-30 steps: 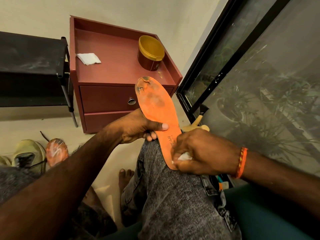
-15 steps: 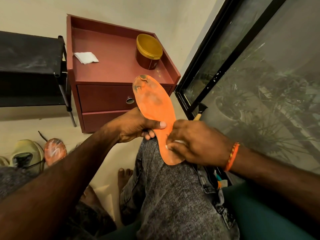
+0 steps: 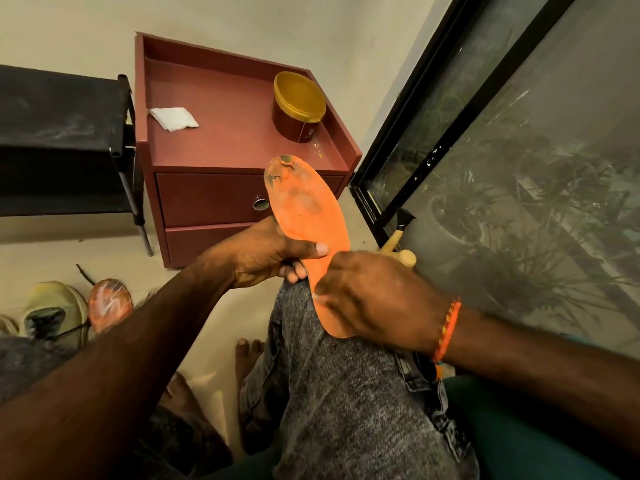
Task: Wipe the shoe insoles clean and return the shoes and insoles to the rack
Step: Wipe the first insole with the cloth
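A dirty orange insole [image 3: 308, 206] stands tilted on my right knee, its dark-stained toe end pointing up. My left hand [image 3: 266, 252] grips it at the middle, thumb across the top face. My right hand [image 3: 374, 296] covers the heel half with fingers curled against the surface; the white wipe it holds is hidden under them. A second orange insole [image 3: 109, 303] lies on the floor at the left beside a pale green shoe [image 3: 52, 313]. The black shoe rack [image 3: 59, 133] stands at the far left.
A red nightstand [image 3: 235, 140] ahead carries a folded white tissue [image 3: 173, 118] and a gold-lidded jar [image 3: 298, 105]. A wooden-handled brush [image 3: 398, 237] leans by the black-framed window [image 3: 450, 109] on the right. My bare foot [image 3: 247, 355] rests on the floor.
My right hand has slid up the insole from the heel towards my left hand, and the white wipe is now covered by its fingers. My left hand keeps its grip.
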